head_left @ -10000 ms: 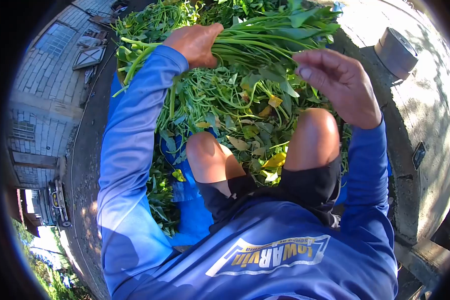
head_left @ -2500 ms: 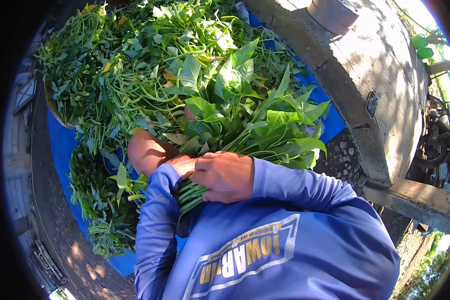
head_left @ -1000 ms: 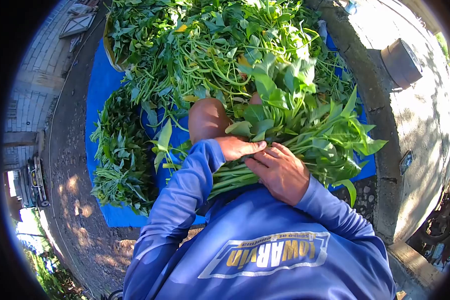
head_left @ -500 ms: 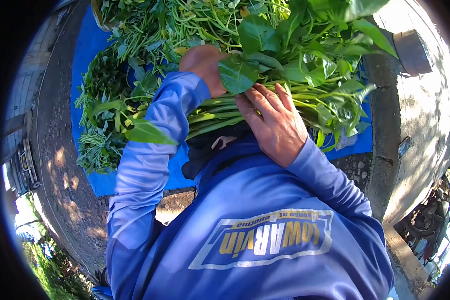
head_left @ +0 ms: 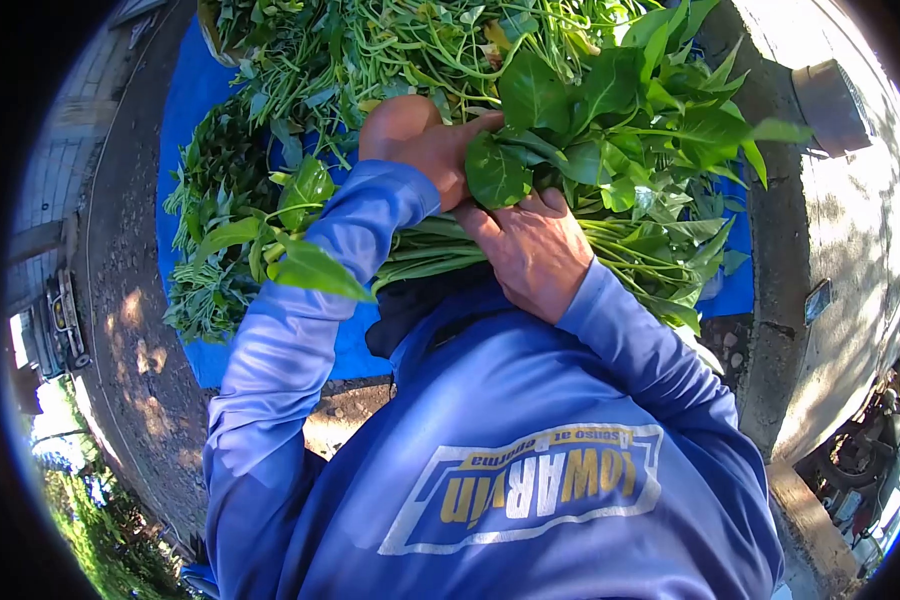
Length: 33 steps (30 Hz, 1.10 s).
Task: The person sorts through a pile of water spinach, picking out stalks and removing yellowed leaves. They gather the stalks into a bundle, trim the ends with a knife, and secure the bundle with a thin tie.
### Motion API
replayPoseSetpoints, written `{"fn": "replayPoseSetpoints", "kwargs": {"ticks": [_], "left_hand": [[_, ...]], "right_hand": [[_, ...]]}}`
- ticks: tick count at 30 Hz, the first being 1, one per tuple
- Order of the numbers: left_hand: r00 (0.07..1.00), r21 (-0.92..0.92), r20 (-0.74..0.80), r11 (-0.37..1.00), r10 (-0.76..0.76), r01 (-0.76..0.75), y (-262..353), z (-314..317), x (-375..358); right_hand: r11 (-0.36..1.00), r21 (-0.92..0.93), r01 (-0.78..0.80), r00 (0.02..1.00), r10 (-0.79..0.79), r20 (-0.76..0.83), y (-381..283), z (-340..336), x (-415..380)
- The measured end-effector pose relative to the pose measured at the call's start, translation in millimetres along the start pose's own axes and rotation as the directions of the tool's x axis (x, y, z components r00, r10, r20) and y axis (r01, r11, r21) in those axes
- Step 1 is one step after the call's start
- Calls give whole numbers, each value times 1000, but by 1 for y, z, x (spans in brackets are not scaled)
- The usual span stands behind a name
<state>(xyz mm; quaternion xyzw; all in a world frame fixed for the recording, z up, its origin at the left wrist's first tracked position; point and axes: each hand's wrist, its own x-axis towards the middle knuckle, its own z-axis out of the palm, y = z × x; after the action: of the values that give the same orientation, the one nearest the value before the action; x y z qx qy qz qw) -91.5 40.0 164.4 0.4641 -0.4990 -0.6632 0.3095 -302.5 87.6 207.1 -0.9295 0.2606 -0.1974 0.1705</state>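
A thick bunch of leafy greens (head_left: pixel 430 255), with long pale-green stems, lies across my lap at the edge of the blue sheet. My right hand (head_left: pixel 538 250) presses on those stems, its fingers curled in around them and the tips partly hidden under a broad leaf. Just left of it, my left hand (head_left: pixel 415 142) is closed at the stems, the wrist bent and the thumb side toward the leaves. What its fingers grip is partly hidden. Large glossy leaves (head_left: pixel 610 150) stand up right of both hands. Another leafy sprig (head_left: pixel 310 265) sticks out over my left forearm.
A heap of tangled green stems (head_left: pixel 390 50) covers the far part of the blue sheet (head_left: pixel 185 110). Darker leafy bunches (head_left: pixel 215 180) lie at the left. On the right run a concrete ledge (head_left: pixel 855 250) and a brown block-like object (head_left: pixel 832 105).
My right hand has shifted slightly left and down, its fingers curling from nearly flat to around the stems. My left hand has moved slightly right, and the upright leaves have shifted.
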Motion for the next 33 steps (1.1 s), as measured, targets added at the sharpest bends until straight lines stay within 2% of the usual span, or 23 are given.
{"fn": "replayPoseSetpoints", "kwargs": {"ticks": [1, 2, 3, 4, 6, 7, 9, 11, 13, 15, 16, 17, 18, 19, 21, 22, 24, 25, 28, 29, 30, 32, 33], "left_hand": [[999, 62, -21, 997, -34, 35, 11, 9, -7], [999, 514, -45, 858, 22, 4, 24, 14, -15], [995, 852, -43, 524, 86, -8, 31, 18, -22], [992, 907, -88, 420, 92, 41, 31, 25, -27], [980, 969, -159, 208, 117, 132, 19, 45, -35], [967, 983, -121, 160, 222, 86, 14, 50, -37], [955, 993, -91, 103, 281, 64, 16, 51, -42], [938, 996, -84, 49, 336, 71, 6, 55, -43], [926, 998, -67, 44, 371, 55, 3, 52, -43], [927, 998, -55, 20, 371, 51, 2, 49, -41], [921, 999, -49, 26, 387, 42, 2, 49, -40], [913, 999, -51, 34, 405, 41, 3, 50, -40], [905, 998, -63, 47, 421, 47, 2, 49, -39], [857, 996, -76, 83, 509, 38, -3, 48, -38], [856, 985, -159, 136, 491, 105, -11, 46, -36], [857, 979, -190, 153, 479, 132, -14, 44, -36], [885, 936, -222, 343, 409, 76, -4, 37, -41], [901, 900, -225, 432, 371, 47, 5, 34, -45], [979, 723, -126, 690, 163, -22, 41, 21, -62], [994, 589, -63, 807, 87, -33, 52, 13, -72], [994, 424, -57, 904, 93, -60, 47, 4, -75], [993, 52, -46, 993, 107, -105, 30, -12, -79], [986, 262, -137, 963, 98, -59, 30, -11, -83]], "right_hand": [[999, -32, -14, 988, 19, 151, 0, -5, -4], [999, 34, 4, 991, -9, 136, -3, -11, -9], [995, 98, 28, 992, -40, 117, -6, -16, -12], [986, 159, 53, 993, -69, 96, -8, -20, -17], [981, 179, -77, 947, 15, 322, -12, -27, -33], [969, 213, -128, 914, 31, 405, -13, -42, -31], [727, 686, 36, 933, -270, 237, -7, -97, -15], [318, 928, -194, 956, -149, 251, -3, -170, 33], [136, 934, -329, 941, 124, 313, 30, -189, 75], [173, 981, -89, 981, 186, 56, 101, -151, 123], [341, 875, -345, 918, 316, 239, 99, -129, 134], [487, 795, -361, 932, 147, 333, 137, -76, 129], [546, 657, -520, 831, 144, 538, 117, -62, 126], [596, 478, -645, 676, 155, 720, 88, -49, 117], [842, 415, -344, 737, -32, 675, 81, -29, 88], [920, 280, -276, 731, 11, 683, 81, -29, 82], [991, -18, -130, 740, 109, 664, 80, -36, 74], [980, 3, -198, 725, 144, 673, 77, -37, 72], [976, 6, -220, 728, 160, 667, 78, -30, 63], [974, 36, -224, 765, 152, 626, 76, -30, 58], [973, 64, -222, 802, 145, 579, 74, -31, 53], [985, 73, -159, 871, 105, 481, 70, -30, 44], [994, 47, -98, 899, 68, 432, 69, -28, 38]]}}
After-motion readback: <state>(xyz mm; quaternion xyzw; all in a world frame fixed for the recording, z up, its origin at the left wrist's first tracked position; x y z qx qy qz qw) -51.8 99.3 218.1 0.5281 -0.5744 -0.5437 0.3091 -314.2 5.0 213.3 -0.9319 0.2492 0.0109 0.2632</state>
